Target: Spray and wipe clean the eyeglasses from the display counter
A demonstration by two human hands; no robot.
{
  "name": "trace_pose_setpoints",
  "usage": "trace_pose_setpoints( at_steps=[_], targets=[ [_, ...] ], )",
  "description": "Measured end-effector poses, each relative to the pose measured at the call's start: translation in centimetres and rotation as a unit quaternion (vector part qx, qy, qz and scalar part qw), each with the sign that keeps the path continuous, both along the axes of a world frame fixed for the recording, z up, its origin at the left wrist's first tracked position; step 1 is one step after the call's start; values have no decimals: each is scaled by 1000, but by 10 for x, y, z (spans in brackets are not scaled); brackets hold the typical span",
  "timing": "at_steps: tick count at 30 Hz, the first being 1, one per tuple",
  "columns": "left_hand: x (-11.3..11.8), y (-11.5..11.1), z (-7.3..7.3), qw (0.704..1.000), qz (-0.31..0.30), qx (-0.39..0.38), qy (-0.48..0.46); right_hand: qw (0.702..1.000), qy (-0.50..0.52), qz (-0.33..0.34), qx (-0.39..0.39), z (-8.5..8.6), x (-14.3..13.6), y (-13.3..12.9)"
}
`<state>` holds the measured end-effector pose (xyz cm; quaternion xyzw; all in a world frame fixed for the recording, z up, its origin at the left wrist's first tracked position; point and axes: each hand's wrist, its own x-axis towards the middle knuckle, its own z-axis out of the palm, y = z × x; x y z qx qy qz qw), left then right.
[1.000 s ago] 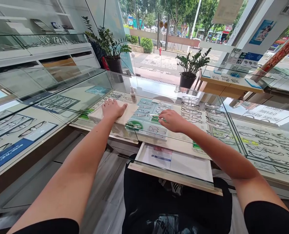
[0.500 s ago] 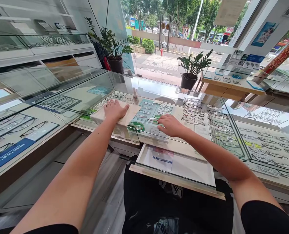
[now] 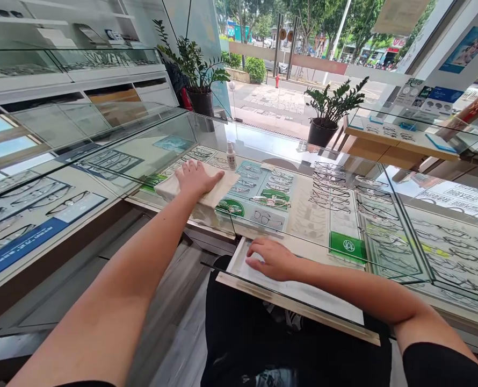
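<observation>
Through the head camera I look down on a long glass-topped display counter with a pale interior (image 3: 253, 135), which stretches across the whole middle of my view. Beyond its far edge I see a tall leafy green plant in a dark pot (image 3: 202, 102) on the left and a wider green plant in a dark round pot (image 3: 321, 133) farther right, both in front of the window onto the street. Nearest the person's body, a white drawer with a pale wooden front (image 3: 303, 310) stands pulled out under the edge of the glass. A cream-coloured cloth (image 3: 217, 190) lies on the glass left of centre. On it I have the left hand (image 3: 196, 177), palm down, fingers spread and thumb stretched out to the side. The right hand (image 3: 271, 259) is above the drawer, its fingers half bent and the thumb apart from them with a gap between; I cannot tell whether it touches the glass. To its right, under the glass, sits a green rectangular card with a white round emblem (image 3: 347, 245). Behind that card run rows of thin-framed eyeglasses (image 3: 330, 188). Smallest, a white spray bottle (image 3: 231, 157) stands upright just behind the cloth.
</observation>
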<state>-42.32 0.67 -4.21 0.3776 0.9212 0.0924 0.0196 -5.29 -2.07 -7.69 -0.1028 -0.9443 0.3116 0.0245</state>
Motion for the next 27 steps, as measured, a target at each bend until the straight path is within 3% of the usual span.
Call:
trace_pose_setpoints(
  at_steps=[2,5,7,12,16,22,27],
  targets=[
    [1,-1,0,1000,-3,4,-2,997,18,-78,-5,-26,-15,27],
    [1,-2,0,1000,-5,-2,-6,977,0,-191,91,-56,-36,73],
    [1,-3,1,1000,-5,-9,-5,966,-9,-235,111,-73,-46,102],
    [2,-4,1,1000,-2,-10,2,925,8,-349,152,-97,-66,170],
    [2,-6,-1,1000,0,-5,5,910,14,-381,162,-109,-85,211],
    [1,-9,-3,1000,-3,-4,10,912,4,-377,159,-131,-101,230],
    [2,-9,-3,1000,-4,-7,6,915,24,-370,157,-126,-105,225]
  ],
)
